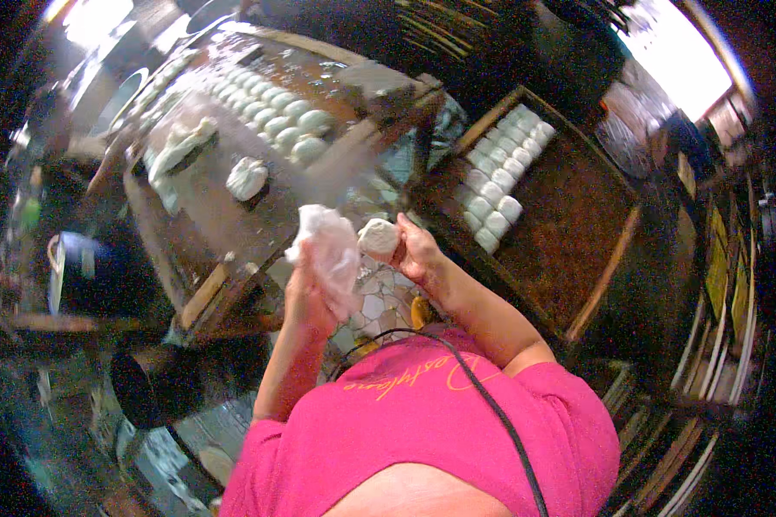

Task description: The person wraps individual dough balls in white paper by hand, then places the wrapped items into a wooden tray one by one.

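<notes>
My left hand [309, 297] is closed on a thin white cloth [328, 246], which drapes over the fingers. Close beside it, my right hand [417, 252] grips a white rounded block [378, 236] between thumb and fingers, in front of my body. Whether the block is tofu or dough I cannot tell. To the right, a brown wooden tray [578, 250] bears rows of similar white blocks [502, 177]. On the table [220, 228] at the left lie a white lump [248, 178] and a long, crumpled white piece [183, 148].
Rows of rounded white pieces [276, 112] sit on a board at the far left. A wooden beam [366, 133] runs between that board and the tray. At the left stands a container with a handle [54, 258]. Below my hands shows a stone-patterned floor [375, 289].
</notes>
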The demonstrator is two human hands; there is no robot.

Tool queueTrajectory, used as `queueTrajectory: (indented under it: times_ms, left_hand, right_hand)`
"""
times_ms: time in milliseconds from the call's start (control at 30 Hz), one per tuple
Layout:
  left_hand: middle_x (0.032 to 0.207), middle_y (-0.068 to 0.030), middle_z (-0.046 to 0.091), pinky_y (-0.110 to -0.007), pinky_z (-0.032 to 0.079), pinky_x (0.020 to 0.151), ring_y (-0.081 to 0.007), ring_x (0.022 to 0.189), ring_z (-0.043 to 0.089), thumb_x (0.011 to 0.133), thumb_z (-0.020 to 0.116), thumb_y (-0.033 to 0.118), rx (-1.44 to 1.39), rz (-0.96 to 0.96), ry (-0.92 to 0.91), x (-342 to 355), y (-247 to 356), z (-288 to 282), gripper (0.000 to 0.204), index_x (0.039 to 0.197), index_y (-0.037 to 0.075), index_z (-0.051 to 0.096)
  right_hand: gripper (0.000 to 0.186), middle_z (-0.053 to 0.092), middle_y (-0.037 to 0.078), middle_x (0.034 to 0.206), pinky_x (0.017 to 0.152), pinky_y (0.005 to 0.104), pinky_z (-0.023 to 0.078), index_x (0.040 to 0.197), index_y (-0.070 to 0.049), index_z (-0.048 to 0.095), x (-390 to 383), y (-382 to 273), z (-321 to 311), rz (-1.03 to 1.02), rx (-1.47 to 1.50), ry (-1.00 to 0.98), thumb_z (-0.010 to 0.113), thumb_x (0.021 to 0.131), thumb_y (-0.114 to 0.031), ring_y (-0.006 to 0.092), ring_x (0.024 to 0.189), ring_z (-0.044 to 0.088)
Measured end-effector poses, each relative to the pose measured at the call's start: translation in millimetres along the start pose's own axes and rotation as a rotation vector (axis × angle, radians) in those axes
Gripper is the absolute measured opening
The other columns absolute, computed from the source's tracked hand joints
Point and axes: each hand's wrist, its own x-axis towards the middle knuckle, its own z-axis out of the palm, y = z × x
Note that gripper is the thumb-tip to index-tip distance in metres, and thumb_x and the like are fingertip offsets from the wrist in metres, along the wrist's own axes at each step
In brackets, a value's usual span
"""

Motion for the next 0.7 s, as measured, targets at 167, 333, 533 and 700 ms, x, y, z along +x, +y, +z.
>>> queueTrajectory:
  times_ms: [167,333,533,700]
  left_hand:
    - [0.125,-0.0099,0.049,-0.039,0.044,0.089,-0.0255,0.110,0.050,0.091,0.045,0.045,-0.003,0.036,-0.107,5.0,4.3,15.3,0.055,0.128,0.005,0.041]
    - [0.127,-0.0118,0.047,-0.041,0.042,0.095,-0.0267,0.115,0.048,0.092,0.044,0.043,0.054,0.061,0.054,21.7,-5.1,28.3,0.055,0.130,0.004,0.038]
    - [0.128,-0.0123,0.046,-0.043,0.041,0.096,-0.0286,0.116,0.047,0.093,0.042,0.043,0.082,0.026,0.174,40.0,-18.9,58.2,0.055,0.131,0.003,0.038]
    - [0.130,-0.0127,0.045,-0.044,0.041,0.095,-0.0292,0.116,0.047,0.093,0.041,0.042,0.087,0.021,0.151,39.0,-17.2,67.9,0.054,0.131,0.003,0.038]
  right_hand:
    - [0.038,0.064,0.008,0.094,0.080,0.0430,0.051,0.100,-0.005,0.058,2.9,-52.1,-84.1,-0.203,-0.050,0.166,0.040,0.095,-0.038,0.0231,0.083,0.062]
    - [0.028,0.063,0.007,0.089,0.075,0.0367,0.052,0.099,-0.005,0.057,-15.5,-154.3,-163.8,-0.400,0.050,0.212,0.044,0.094,-0.028,0.0201,0.080,0.062]
    - [0.023,0.064,0.004,0.084,0.070,0.0298,0.050,0.090,-0.007,0.065,12.5,-227.1,-278.4,-0.855,-0.075,0.623,0.049,0.091,-0.023,0.0151,0.078,0.061]
    - [0.026,0.065,0.008,0.088,0.073,0.0331,0.047,0.090,-0.004,0.066,30.6,-232.3,-294.5,-0.908,-0.475,0.868,0.050,0.089,-0.025,0.0227,0.082,0.062]
